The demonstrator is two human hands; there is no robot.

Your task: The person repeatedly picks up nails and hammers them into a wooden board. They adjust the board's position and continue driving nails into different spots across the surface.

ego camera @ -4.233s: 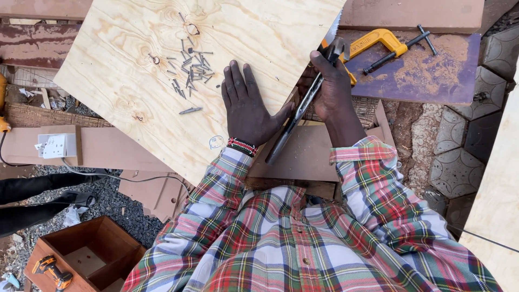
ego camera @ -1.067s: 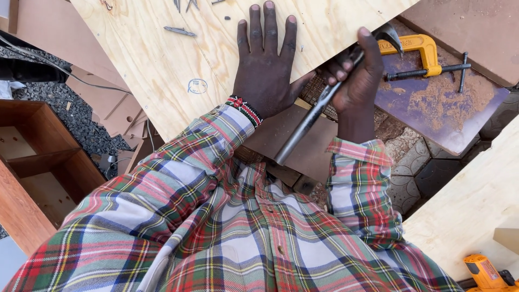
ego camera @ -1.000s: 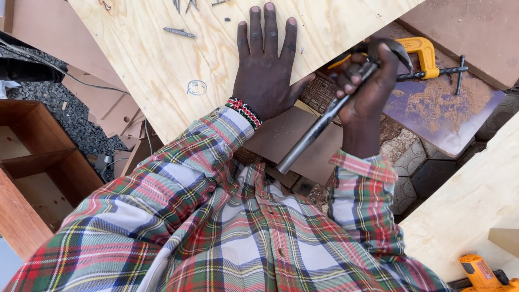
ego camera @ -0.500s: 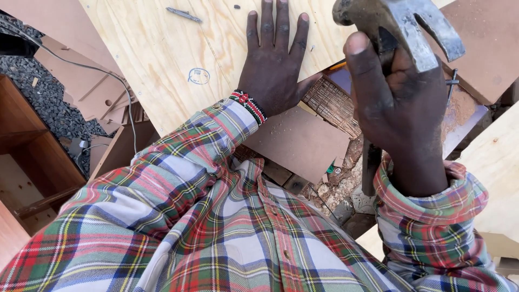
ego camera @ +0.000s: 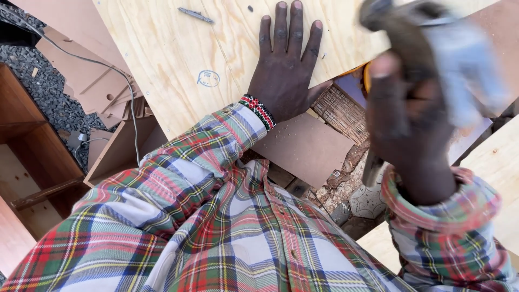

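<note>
My left hand (ego camera: 285, 70) lies flat, fingers spread, on a pale plywood sheet (ego camera: 178, 59) near its lower edge. A beaded band circles that wrist. My right hand (ego camera: 411, 116) is raised close to the camera and blurred, shut on a claw hammer (ego camera: 459, 59); its metal head is at the upper right and its handle end pokes out below the hand. A single nail (ego camera: 195, 15) lies on the plywood at the top. A blue pen mark (ego camera: 208, 79) is drawn on the sheet.
A brown board (ego camera: 305, 146) lies under the plywood's edge above paving stones. Another pale plank (ego camera: 497, 167) is at the right. Brown cabinet pieces (ego camera: 32, 178) and a cable (ego camera: 108, 70) on gravel sit to the left.
My right hand has lifted the hammer from beside the plywood edge up toward the camera. My left hand has stayed flat on the sheet. The view has shifted downward.
</note>
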